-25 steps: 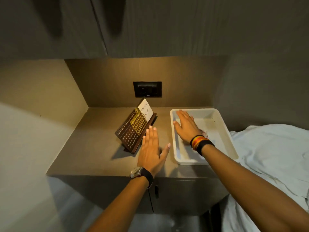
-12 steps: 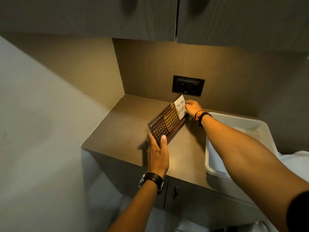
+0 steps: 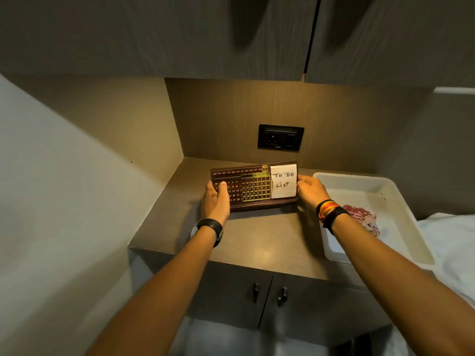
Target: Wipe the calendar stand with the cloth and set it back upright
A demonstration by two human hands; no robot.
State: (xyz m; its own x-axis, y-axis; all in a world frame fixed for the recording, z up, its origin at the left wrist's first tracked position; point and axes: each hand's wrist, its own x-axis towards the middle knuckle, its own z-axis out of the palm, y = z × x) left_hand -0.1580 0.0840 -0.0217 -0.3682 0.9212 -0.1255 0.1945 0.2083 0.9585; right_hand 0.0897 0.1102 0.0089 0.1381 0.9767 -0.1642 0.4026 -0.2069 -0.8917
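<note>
Both arms reach forward, nearly straight. The left hand (image 3: pixel 215 201) has its thumb up and fingers curled in a grip. The right hand (image 3: pixel 309 191) seems closed in a grip too, fingers partly hidden.

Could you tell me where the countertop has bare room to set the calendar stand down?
Bare countertop runs between the calendar stand and the front edge, and left of it to the wall. The right is crowded by the white tray.
</note>
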